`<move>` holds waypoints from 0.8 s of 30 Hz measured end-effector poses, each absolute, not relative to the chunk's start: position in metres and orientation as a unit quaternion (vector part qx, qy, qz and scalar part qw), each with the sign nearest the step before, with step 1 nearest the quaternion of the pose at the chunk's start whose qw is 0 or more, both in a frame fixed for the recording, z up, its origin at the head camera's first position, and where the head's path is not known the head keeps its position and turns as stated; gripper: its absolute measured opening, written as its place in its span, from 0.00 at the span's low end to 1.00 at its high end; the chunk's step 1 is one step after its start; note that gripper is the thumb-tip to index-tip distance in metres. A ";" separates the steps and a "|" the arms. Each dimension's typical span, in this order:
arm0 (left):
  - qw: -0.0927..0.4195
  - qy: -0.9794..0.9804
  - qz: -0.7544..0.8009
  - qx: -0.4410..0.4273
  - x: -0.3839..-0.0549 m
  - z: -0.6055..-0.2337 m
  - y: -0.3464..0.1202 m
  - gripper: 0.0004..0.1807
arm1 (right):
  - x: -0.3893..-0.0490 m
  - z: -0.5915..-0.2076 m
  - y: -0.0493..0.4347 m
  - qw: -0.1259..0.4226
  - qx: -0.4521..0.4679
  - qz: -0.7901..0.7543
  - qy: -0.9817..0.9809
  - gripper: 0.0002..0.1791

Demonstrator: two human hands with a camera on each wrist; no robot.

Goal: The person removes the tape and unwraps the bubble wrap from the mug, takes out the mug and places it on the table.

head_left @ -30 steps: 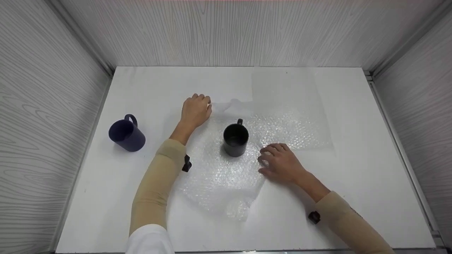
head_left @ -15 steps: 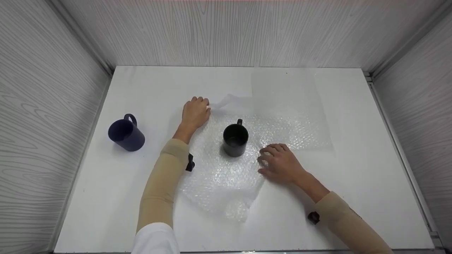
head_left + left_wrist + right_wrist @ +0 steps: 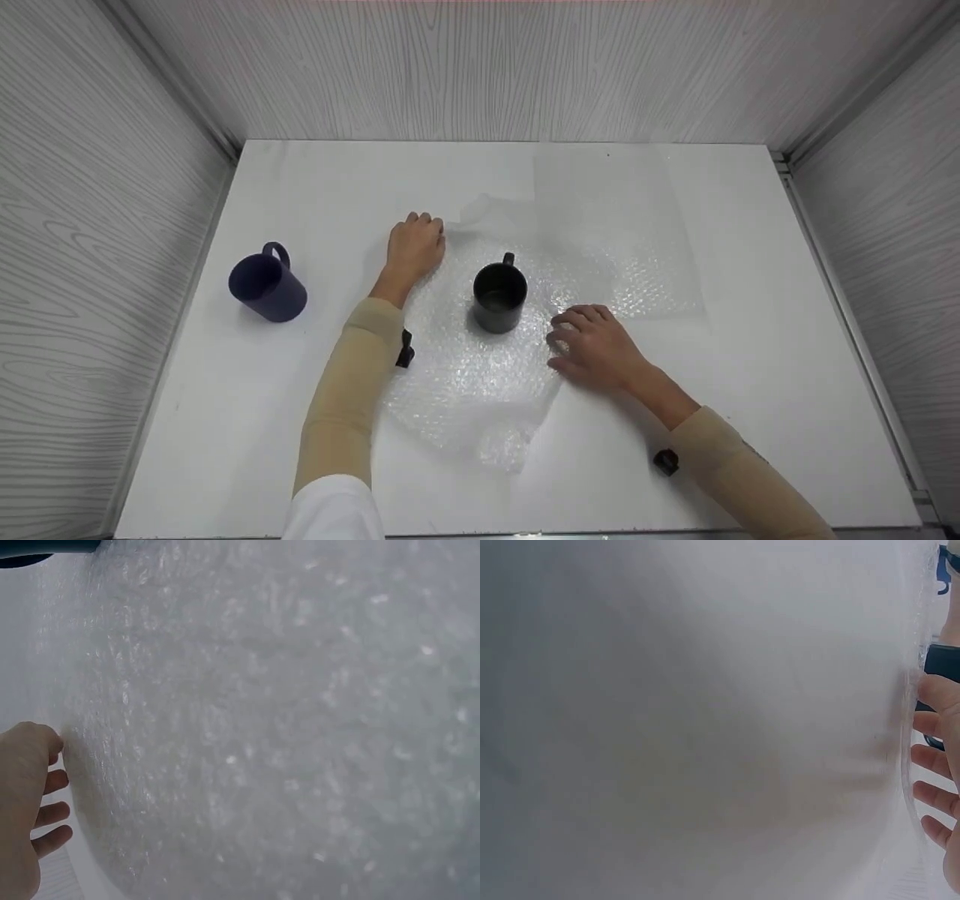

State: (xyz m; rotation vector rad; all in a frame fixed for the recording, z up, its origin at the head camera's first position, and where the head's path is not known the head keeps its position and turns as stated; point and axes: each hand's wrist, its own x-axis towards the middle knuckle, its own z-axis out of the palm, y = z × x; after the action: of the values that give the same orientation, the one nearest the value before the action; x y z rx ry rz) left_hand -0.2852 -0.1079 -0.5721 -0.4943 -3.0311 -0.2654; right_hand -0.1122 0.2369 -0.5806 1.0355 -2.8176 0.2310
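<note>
A black mug [image 3: 497, 316] stands upright on a crumpled sheet of clear bubble wrap [image 3: 465, 375], its handle pointing to the back. At the sheet's back left edge my left hand [image 3: 414, 246] pinches the wrap between thumb and forefinger; the other fingers are spread in the left wrist view. My right hand [image 3: 598, 349] rests at the right edge of the sheet, to the right of the mug. Its loosely bent fingers [image 3: 930, 761] are spread along the wrap's edge in the right wrist view, without a visible grip.
A dark blue mug [image 3: 274, 292] with its handle to the back stands at the left of the white table [image 3: 772, 360]. More clear wrap [image 3: 607, 195] lies flat toward the back right. Wood-patterned walls [image 3: 480, 71] bound the back and both sides.
My left hand has drawn slightly toward the front, and the wrap's back edge beside it has shifted and puffed up a little. The right hand and both mugs look still.
</note>
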 end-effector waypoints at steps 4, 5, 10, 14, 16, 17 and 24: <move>0.026 -0.983 -0.088 -0.158 -0.283 -0.567 -0.111 0.16 | -0.112 -0.580 0.236 0.078 0.346 0.074 -0.932 0.19; 0.026 -0.983 -0.088 -0.159 -0.282 -0.566 -0.112 0.16 | -0.112 -0.580 0.235 0.081 0.346 0.074 -0.932 0.19; 0.042 -0.981 -0.078 -0.172 -0.276 -0.554 -0.116 0.16 | -0.112 -0.580 0.235 0.089 0.346 0.074 -0.931 0.18; 0.063 -0.979 -0.066 -0.184 -0.269 -0.544 -0.118 0.16 | -0.112 -0.579 0.235 0.084 0.347 0.071 -0.932 0.18; 0.073 -0.977 -0.060 -0.189 -0.265 -0.538 -0.118 0.16 | -0.112 -0.578 0.235 0.081 0.348 0.070 -0.931 0.18; 0.079 -0.976 -0.058 -0.192 -0.264 -0.535 -0.118 0.16 | -0.113 -0.578 0.235 0.081 0.349 0.070 -0.931 0.18; 0.130 -0.963 -0.050 -0.230 -0.250 -0.518 -0.118 0.17 | -0.116 -0.576 0.235 0.075 0.366 0.069 -0.925 0.16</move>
State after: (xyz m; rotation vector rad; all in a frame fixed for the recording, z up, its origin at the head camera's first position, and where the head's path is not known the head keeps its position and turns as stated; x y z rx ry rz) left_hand -0.2499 -0.1184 -0.5182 -0.6680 -2.7986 -0.1455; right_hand -0.1157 0.2351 -0.5762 1.0981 -2.7748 0.2071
